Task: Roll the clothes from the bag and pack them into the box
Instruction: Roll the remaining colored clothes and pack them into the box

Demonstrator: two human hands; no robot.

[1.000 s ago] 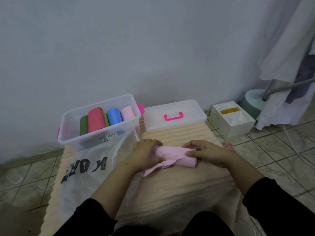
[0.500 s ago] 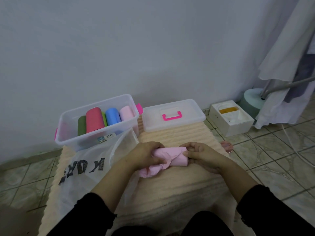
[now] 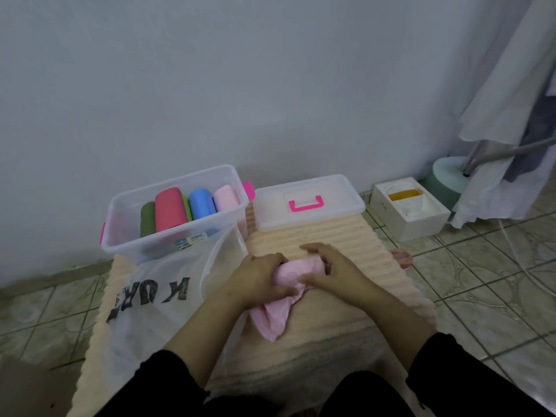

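A pale pink garment (image 3: 278, 308) lies partly rolled on the beige mat (image 3: 331, 335). My left hand (image 3: 258, 281) grips the left end of the roll. My right hand (image 3: 331, 270) wraps over the right end. A loose tail of the cloth hangs out toward me. The clear box (image 3: 126, 245) stands at the back left and holds several rolled clothes: green, red, blue and pink. A white plastic bag (image 3: 156, 302) with black letters lies in front of the box, left of my hands.
The box's clear lid (image 3: 337, 212) with a pink handle lies on the mat behind my hands. A white square carton (image 3: 421, 227) stands on the tiled floor at right. Hanging white cloth and a stand base fill the far right. A small pink item (image 3: 401, 256) lies beside the mat.
The roll has got shorter and tighter. My right hand has moved left and over the top of it. The loose tail now hangs lower toward me.
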